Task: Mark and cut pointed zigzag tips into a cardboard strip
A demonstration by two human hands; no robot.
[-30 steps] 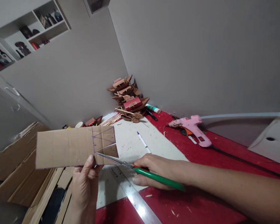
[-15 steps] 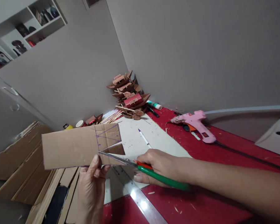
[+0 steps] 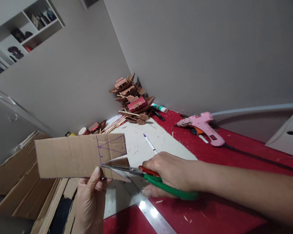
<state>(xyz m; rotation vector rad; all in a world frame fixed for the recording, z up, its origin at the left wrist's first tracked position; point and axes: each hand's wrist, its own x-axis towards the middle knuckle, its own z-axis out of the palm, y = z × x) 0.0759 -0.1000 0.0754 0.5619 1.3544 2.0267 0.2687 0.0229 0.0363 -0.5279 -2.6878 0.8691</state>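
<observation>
A rectangular piece of cardboard [image 3: 68,156] with purple pen lines near its right end is held up by my left hand [image 3: 91,195], thumb on the front and fingers behind the lower edge. My right hand [image 3: 161,175] grips a pair of scissors [image 3: 171,188] with green and red handles. Their blades lie at the cardboard's lower right part, tips near the purple vertical line. A wedge-shaped notch opens at the right edge, and a narrow strip below it bends away. A brown flap shows inside the notch.
A pink glue gun [image 3: 205,126] lies on the red table [image 3: 234,162] at right. Small cardboard boats [image 3: 134,100] are stacked in the corner. A purple-tipped pen [image 3: 150,143] rests on the white sheet [image 3: 171,139]. A metal ruler [image 3: 153,211] lies below; cardboard sheets [image 3: 21,175] lean at left.
The cardboard and my left hand have shifted slightly left and down in view. The scissor blades look more closed, and the lower strip now bends downward.
</observation>
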